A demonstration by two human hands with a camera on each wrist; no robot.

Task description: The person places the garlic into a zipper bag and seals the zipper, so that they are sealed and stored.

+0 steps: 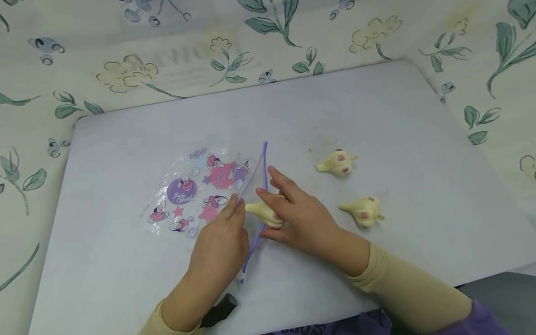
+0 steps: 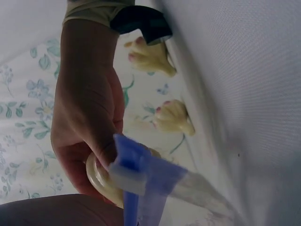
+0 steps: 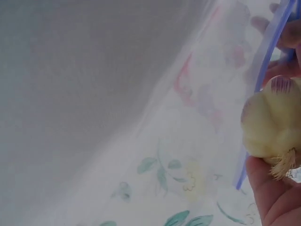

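A clear zip bag printed with pink and purple cartoon figures lies flat, its mouth edged by a purple zip strip. My left hand pinches the near layer of that mouth, holding the two edges apart. My right hand grips a garlic bulb at the opening, its pale stem pointing toward the bag. Roots and purple-streaked cloves of this garlic show in the right wrist view. In the left wrist view, the blue-purple strip overlaps the bulb and the right hand.
Two more garlic bulbs, one farther back and one nearer, lie to the right on the white table. Small brown specks dot the surface near them. Flower-patterned cloth surrounds the table's back and sides. A black device sits by the left wrist.
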